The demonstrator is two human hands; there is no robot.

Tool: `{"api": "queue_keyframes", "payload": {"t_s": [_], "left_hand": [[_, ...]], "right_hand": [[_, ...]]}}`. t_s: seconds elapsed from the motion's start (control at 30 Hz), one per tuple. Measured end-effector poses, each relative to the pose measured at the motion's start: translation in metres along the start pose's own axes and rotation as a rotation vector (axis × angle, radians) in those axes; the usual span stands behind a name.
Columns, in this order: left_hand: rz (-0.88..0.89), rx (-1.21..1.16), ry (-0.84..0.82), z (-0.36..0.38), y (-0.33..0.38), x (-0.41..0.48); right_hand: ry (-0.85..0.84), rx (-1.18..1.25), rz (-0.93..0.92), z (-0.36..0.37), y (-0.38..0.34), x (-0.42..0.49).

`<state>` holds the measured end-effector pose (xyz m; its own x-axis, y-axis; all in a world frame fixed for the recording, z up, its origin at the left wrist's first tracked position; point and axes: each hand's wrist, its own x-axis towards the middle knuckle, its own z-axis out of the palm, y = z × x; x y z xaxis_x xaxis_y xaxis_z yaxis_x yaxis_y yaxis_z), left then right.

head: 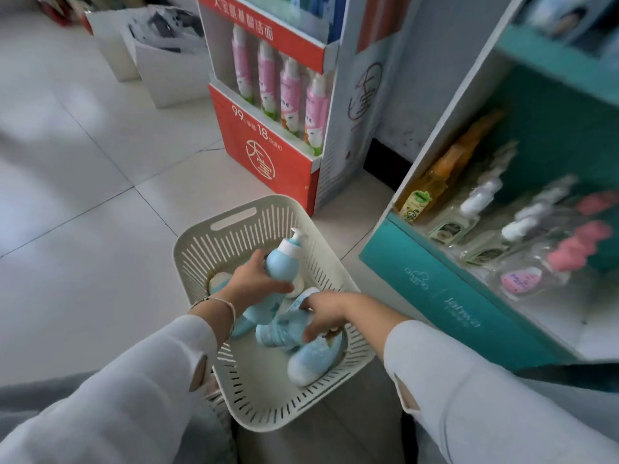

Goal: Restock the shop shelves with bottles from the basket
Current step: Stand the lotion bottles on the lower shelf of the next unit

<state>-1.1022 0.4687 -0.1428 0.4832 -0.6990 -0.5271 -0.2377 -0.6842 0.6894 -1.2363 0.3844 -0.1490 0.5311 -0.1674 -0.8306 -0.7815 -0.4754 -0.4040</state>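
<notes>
A cream slotted basket (217, 246) stands on the tiled floor in front of the person, and the task's bottles are in it. The left hand (248, 279) is curled round a pale blue pump bottle (283, 262) with a white collar and white pump head, holding it tilted just above the basket's floor. The right hand (321, 313) grips a second pale blue bottle (281, 329), patterned, which lies on its side in the basket. Another blue bottle (311, 360) lies beside it, its white end nearest the camera.

Behind the basket, a red display stand (268, 152) shows "99" and "18" in white above a round logo, with "大宝" on its top band and a row of pink bottles (288, 92) inside. At right, the teal shelf (418, 283) reads "jahwa" on its front edge. On it stand an orange bottle (432, 185) with a green cartoon label, clear white-pump bottles (479, 199) and pink-capped bottles (576, 242); their labels are too blurred to read.
</notes>
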Motion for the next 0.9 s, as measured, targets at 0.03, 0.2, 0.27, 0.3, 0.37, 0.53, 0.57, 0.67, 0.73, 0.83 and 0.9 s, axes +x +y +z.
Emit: {"api": "queue_keyframes", "payload": {"t_s": [0.03, 0.2, 0.27, 0.3, 0.37, 0.53, 0.57, 0.67, 0.73, 0.83, 0.9], "left_hand": [[0.005, -0.019, 0.016, -0.002, 0.009, -0.008], [0.146, -0.092, 0.000, -0.008, 0.075, -0.062], [0.221, -0.146, -0.035, -0.003, 0.104, -0.085], [0.255, -0.170, -0.062, 0.001, 0.119, -0.099], [0.322, -0.247, -0.149, 0.012, 0.146, -0.125], [0.372, -0.378, -0.511, 0.048, 0.210, -0.182], [0.394, -0.410, -0.590, 0.056, 0.221, -0.193], [0.442, -0.474, -0.769, 0.085, 0.251, -0.224], [0.456, -0.512, -0.824, 0.105, 0.265, -0.242], [0.474, -0.536, -0.893, 0.136, 0.281, -0.265], [0.465, -0.547, -0.908, 0.152, 0.290, -0.279]], "right_hand": [[0.019, 0.055, -0.001, -0.008, -0.001, -0.017], [0.153, 0.346, 0.030, -0.045, 0.002, -0.115], [0.241, 0.383, 0.039, -0.056, 0.009, -0.159], [0.293, 0.395, 0.044, -0.059, 0.015, -0.182], [0.390, 0.419, 0.055, -0.063, 0.030, -0.226], [0.591, 0.636, 0.099, -0.059, 0.072, -0.340], [0.644, 0.684, 0.101, -0.057, 0.080, -0.363], [0.844, 0.784, 0.127, -0.045, 0.105, -0.420], [0.957, 0.874, 0.150, -0.033, 0.120, -0.446], [1.063, 1.100, 0.091, -0.015, 0.141, -0.479], [1.060, 1.175, -0.016, -0.004, 0.153, -0.496]]}}
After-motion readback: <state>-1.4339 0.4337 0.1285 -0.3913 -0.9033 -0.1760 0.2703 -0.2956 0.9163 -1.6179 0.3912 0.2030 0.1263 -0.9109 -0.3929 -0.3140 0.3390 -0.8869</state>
